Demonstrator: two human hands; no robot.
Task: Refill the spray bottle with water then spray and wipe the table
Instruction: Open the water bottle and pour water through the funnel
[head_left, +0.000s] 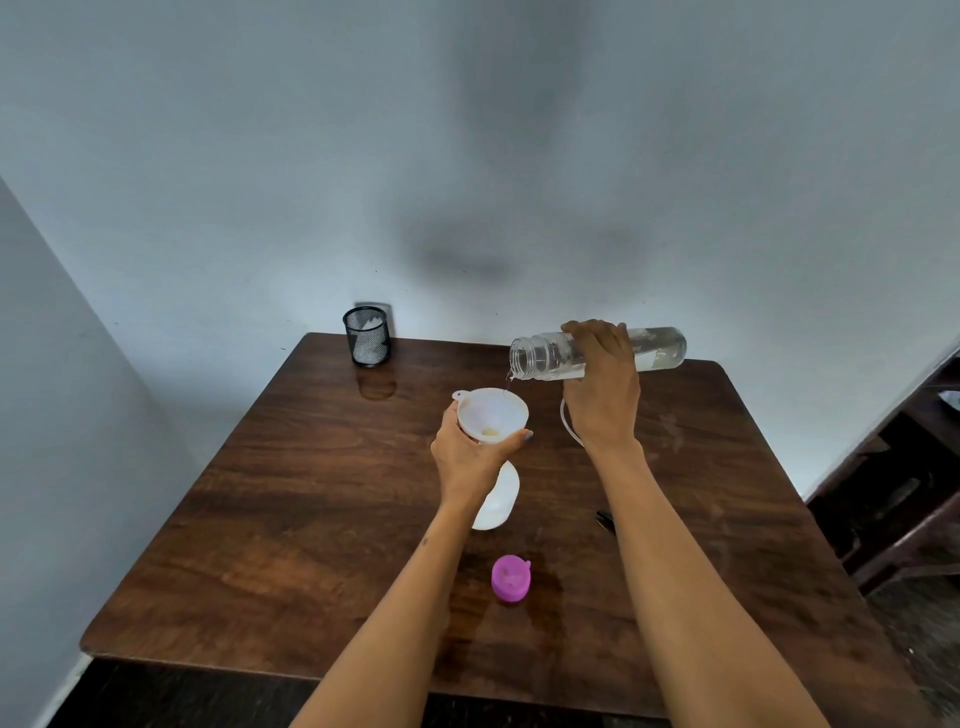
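Tilting clear water bottle (597, 353), label unreadable, right hand (602, 384) grip clamped; left hand (467, 457) grip clamped around funnel (491, 415).

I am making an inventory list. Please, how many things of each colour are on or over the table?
White: 2, funnel, spray bottle
Clear: 1, water bottle
Pink: 1, cap
Black: 1, mesh cup
Total: 5
A small dark item by the right arm is too hidden to count.

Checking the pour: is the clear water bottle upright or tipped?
Tipped. The right hand holds the clear water bottle nearly level, uncapped mouth leftward, a thin stream falling toward the white funnel.
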